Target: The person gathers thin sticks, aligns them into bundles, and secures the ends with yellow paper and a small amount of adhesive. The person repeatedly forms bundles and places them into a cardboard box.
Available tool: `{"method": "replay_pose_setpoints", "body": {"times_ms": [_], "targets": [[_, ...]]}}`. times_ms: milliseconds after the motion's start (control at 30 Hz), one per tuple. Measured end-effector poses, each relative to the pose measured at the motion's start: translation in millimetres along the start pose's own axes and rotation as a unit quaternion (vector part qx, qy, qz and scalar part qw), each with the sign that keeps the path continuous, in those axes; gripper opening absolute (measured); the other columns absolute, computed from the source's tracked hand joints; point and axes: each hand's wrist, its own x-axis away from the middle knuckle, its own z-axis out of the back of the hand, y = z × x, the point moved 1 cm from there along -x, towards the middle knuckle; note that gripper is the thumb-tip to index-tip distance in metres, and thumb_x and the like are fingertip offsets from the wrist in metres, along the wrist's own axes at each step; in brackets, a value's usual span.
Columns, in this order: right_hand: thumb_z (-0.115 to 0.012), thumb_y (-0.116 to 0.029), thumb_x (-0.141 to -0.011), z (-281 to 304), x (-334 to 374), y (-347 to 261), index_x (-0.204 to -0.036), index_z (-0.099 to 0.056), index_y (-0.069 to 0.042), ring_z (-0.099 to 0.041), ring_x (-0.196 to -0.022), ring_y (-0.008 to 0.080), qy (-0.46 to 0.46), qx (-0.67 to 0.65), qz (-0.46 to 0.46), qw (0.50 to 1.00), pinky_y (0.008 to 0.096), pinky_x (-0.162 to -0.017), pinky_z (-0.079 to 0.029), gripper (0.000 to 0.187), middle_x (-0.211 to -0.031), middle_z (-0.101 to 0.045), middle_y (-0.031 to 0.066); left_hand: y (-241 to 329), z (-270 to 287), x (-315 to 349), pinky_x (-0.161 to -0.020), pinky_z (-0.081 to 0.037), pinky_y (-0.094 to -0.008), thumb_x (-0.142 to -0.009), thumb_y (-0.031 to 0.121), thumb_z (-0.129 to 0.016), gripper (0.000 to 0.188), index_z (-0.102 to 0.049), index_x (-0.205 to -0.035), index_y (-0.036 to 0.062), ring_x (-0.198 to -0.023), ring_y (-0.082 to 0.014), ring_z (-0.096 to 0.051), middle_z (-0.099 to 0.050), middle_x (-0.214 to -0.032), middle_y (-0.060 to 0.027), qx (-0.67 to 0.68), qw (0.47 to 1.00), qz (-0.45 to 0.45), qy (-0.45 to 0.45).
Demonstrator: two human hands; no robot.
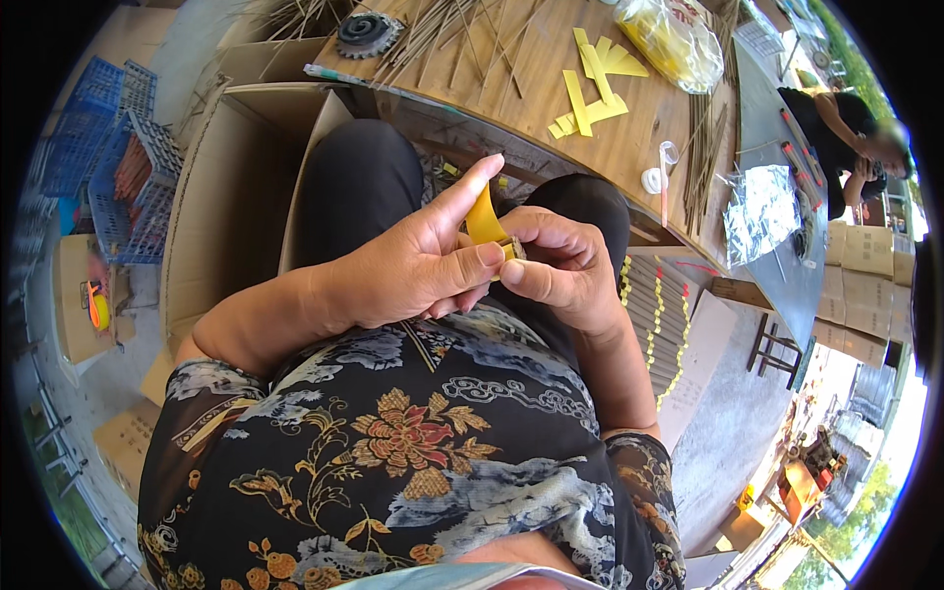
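A yellow strip (482,218) curves up between the fingers of my left hand (438,256), whose thumb and fingers are closed on it above my lap. From the other side my right hand (562,264) pinches a small brownish piece (511,250) at the strip's lower end. My two hands meet there, thumbs close together. What that small piece is I cannot make out, since fingertips cover most of it. More yellow strips (597,84) lie loosely on the wooden table in front of me.
On the wooden table (531,118) are thin brown sticks (462,44), a dark toothed wheel (369,35), a bag of yellow material (674,44) and a tape roll (652,181). A cardboard box (246,177) stands at my left. Another person (836,123) is at the far right.
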Motion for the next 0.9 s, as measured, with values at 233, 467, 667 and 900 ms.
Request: {"method": "replay_pose_setpoints", "body": {"times_ms": [233, 467, 667, 900], "targets": [[-0.062, -0.007, -0.072, 6.5, -4.7, -4.6, -0.089, -0.06, 0.003, -0.053, -0.081, 0.0131, -0.019, 0.151, 0.07, 0.986, 0.0244, -0.071, -0.043, 0.02, -0.089, -0.055, 0.0078, 1.3, 0.7, 0.7, -0.046, -0.036, -0.017, -0.089, 0.023, -0.049, 0.075, 0.007, -0.138, 0.0135, -0.056, -0.0055, -0.043, -0.048, -0.075, -0.0028, 0.007, 0.999, 0.029, -0.019], [-0.063, -0.003, -0.071, 10.8, -11.7, -18.0, -0.087, -0.063, 0.0, -0.056, -0.081, 0.0205, -0.096, 0.244, 0.169, 0.95, 0.0283, -0.074, -0.045, 0.016, -0.085, -0.059, 0.0103, -8.8, 4.9, -0.7, -0.047, -0.036, -0.0185, -0.088, 0.014, -0.048, 0.073, 0.005, -0.139, 0.0144, -0.055, -0.008, -0.044, -0.05, -0.079, -0.0068, 0.03, 0.998, 0.017, -0.045], [-0.065, -0.001, -0.073, 12.8, -9.1, -23.8, -0.086, -0.063, -0.001, -0.057, -0.082, 0.0207, -0.119, 0.249, 0.157, 0.948, 0.029, -0.072, -0.046, 0.013, -0.088, -0.059, 0.0108, -9.2, 4.4, -2.2, -0.046, -0.039, -0.0219, -0.089, 0.012, -0.04, 0.063, -0.001, -0.139, 0.014, -0.056, -0.0132, -0.047, -0.052, -0.081, -0.0105, 0.141, 0.988, 0.043, -0.042], [-0.064, -0.004, -0.074, 14.4, -9.8, -25.7, -0.083, -0.064, -0.001, -0.056, -0.08, 0.0205, -0.136, 0.233, 0.149, 0.951, 0.0298, -0.072, -0.044, 0.01, -0.086, -0.059, 0.0101, -7.4, 4.0, -7.6, -0.044, -0.038, -0.0212, -0.09, 0.016, -0.034, 0.057, -0.004, -0.139, 0.0113, -0.055, -0.0133, -0.048, -0.052, -0.078, -0.013, 0.166, 0.983, 0.07, -0.042]]}}
